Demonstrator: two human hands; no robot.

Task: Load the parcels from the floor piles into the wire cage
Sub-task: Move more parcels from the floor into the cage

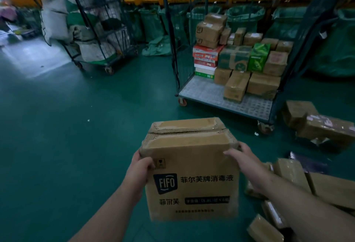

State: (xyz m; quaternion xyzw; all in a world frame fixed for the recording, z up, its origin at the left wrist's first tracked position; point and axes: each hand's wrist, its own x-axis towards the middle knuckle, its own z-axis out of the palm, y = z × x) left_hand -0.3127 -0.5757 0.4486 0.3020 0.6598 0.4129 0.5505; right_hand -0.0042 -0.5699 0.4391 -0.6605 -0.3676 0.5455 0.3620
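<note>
A person is holding a brown box [192, 166] up in front of them with both hands. The box is hanging in the air over the green floor [76, 126], and it is not in the cage [201, 91]. The cage is standing a little way ahead and to the right, well apart from the box.

The left hand [141, 168] is gripping the top left corner of the box. Its thumb is lying on the front and the rest of the hand is curling round the left side. The right hand [245, 160] is gripping the top right edge. Its thumb is pressing on the front and its fingers [243, 145] are bending round the right side. Both hands are closing on the box and holding nothing else.

The top flaps of the box are looking torn and rough. The front is showing a dark badge with "FIFO" and some black writing.

Inside the cage, many parcels [249, 59] are sitting in stacks toward the back and right. Most are brown, some are red and white, and one is green. The front left of the cage floor is showing bare.

A pile [317, 184] of brown parcels is lying on the floor to the right of the person. A second cage [99, 30] is standing far off on the left with pale sacks [53, 11] in it. Green bags [245, 17] are hanging in a row behind both cages.
</note>
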